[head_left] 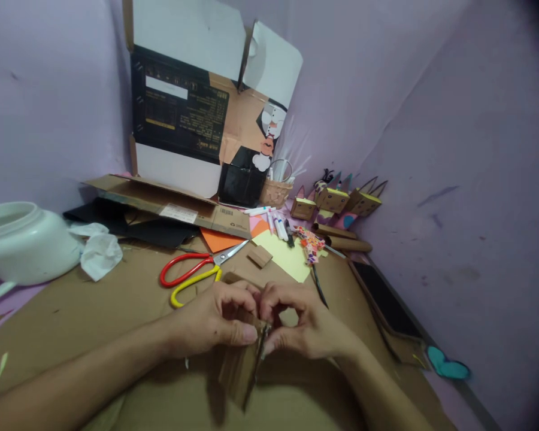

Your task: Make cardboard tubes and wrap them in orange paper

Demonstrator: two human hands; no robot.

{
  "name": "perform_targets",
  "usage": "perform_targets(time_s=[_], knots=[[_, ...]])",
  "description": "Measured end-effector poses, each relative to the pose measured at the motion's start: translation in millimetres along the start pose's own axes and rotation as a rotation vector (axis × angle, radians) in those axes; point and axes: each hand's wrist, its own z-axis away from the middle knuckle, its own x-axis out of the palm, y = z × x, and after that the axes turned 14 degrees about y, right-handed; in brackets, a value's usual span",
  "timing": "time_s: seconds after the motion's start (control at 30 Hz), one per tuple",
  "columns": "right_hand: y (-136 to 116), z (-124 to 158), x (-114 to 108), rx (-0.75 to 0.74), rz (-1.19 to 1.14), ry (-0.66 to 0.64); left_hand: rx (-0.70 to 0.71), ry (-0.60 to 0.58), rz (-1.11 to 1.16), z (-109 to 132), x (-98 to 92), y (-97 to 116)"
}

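Note:
Both hands meet at a folded piece of brown cardboard (241, 374), held up over the cardboard-covered table (170, 395). My left hand (222, 317) pinches its upper left side, the thumb lying flat on the face. On the other side, my right hand (303, 320) has thumb and fingers closed at the piece's top right edge. Just behind the hands lie scissors (213, 263) with one red and one yellow handle, blades apart. A small cardboard scrap (259, 256) rests beyond them near a pale yellow sheet (287, 254).
A white pot (40, 245) and crumpled tissue (101, 254) stand at left. An unfolded printed box (179, 114) leans on the wall. Markers (278, 224), a basket of white sticks (276, 191) and cardboard animal-faced boxes (332, 200) are at the back. A dark-screened device (388, 296) lies right.

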Motion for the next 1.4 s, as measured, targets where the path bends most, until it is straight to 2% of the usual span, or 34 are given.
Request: perform_targets(time_s=[0.17, 0.27, 0.33, 0.4, 0.57, 0.73, 0.83, 0.97, 1.1, 1.27, 1.4], knots=[[14.2, 11.3, 8.5, 0.349, -0.256, -0.039, -0.160, -0.007, 0.150, 6.1, 8.2, -13.8], [26.4, 16.9, 9.2, 0.547, -0.324, -0.094, -0.178, 0.048, 0.098, 6.1, 12.0, -19.2], [32.5, 20.0, 9.8, 0.609, -0.314, -0.185, -0.169, 0.042, 0.026, 6.9, 13.7, -20.4], [34.8, 22.5, 11.4, 0.584, -0.292, -0.289, -0.183, -0.012, -0.047, 9.9, 14.6, -18.8], [29.7, 20.0, 13.6, 0.333, -0.234, -0.409, -0.317, -0.203, -0.178, 12.1, 9.9, -6.2], [31.4, 15.2, 9.0, 0.362, -0.308, -0.502, -0.462, -0.360, -0.149, 1.2, 7.3, -5.9], [32.0, 18.9, 7.6, 0.382, -0.291, -0.493, -0.507, -0.347, -0.130, 2.3, 12.0, -10.5], [29.0, 23.6, 8.0, 0.404, -0.286, -0.458, -0.460, -0.311, 0.003, 6.2, 15.5, -10.4], [28.0, 26.4, 8.1, 0.422, -0.284, -0.450, -0.449, -0.299, 0.079, 5.9, 10.6, -6.8], [30.5, 28.0, 3.2, 0.409, -0.300, -0.520, -0.443, -0.264, 0.046, 12.0, 0.8, -11.5], [32.6, 27.4, 2.1, 0.412, -0.304, -0.509, -0.505, -0.287, -0.013, 12.5, 0.7, -13.6]])
